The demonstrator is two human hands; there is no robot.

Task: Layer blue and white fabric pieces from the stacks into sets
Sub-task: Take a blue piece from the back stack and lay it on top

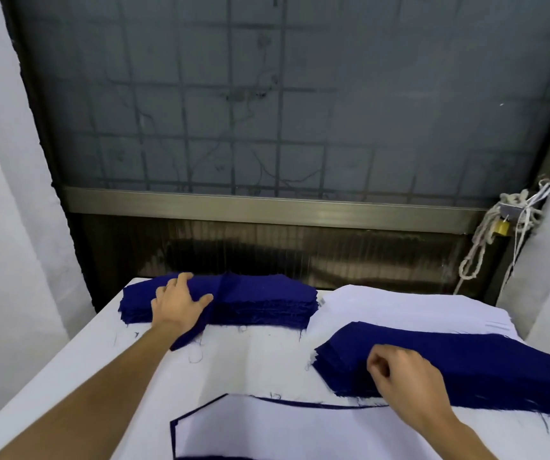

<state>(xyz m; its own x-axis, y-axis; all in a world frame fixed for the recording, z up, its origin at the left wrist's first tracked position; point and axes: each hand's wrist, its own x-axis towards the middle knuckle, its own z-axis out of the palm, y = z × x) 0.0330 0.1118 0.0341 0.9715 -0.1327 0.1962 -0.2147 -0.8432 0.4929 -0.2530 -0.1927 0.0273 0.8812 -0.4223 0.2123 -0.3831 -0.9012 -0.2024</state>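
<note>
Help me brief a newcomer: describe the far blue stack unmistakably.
On the white table, look to the far edge by the window. The far stack lies under the left hand; unlike the near stack, a piece droops down its front.

left blue stack (260,298): woven cloth, matt, cut edges frayed, loose threads. right blue stack (466,363): same cloth. white stack (399,307): smooth, matt sheets. table (101,360) cover: white, matt, creased. window rail (267,204): brushed metal, dull sheen. glass (267,94): frosted, wire mesh. padlock (502,228): brassy, shiny. rope (479,250): rough.
</note>
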